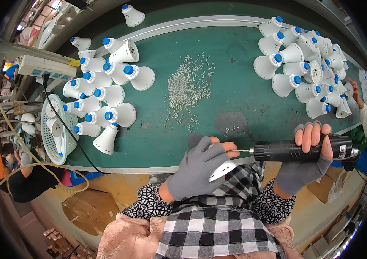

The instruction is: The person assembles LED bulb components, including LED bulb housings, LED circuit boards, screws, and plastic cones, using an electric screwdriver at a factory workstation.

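Note:
My left hand [195,168], in a grey fingerless glove, is closed around a white cone-shaped plastic housing [222,171] at the table's front edge. Most of that housing is hidden by the glove; its slotted rim shows below the fingers. My right hand [298,173], gloved alike, grips a black electric screwdriver [278,151] lying level and pointing left. The screwdriver's bit [243,150] reaches my left fingertips. Beyond my hands, a pile of small screws [184,88] is spread on the green table [235,56].
White housings with blue caps stand and lie in a left group [110,96] and a right group [306,69]. A perforated basket [45,129] holds more at the left, near a power strip [47,68] with a hanging black cable. Another person's hand [356,93] is at the far right.

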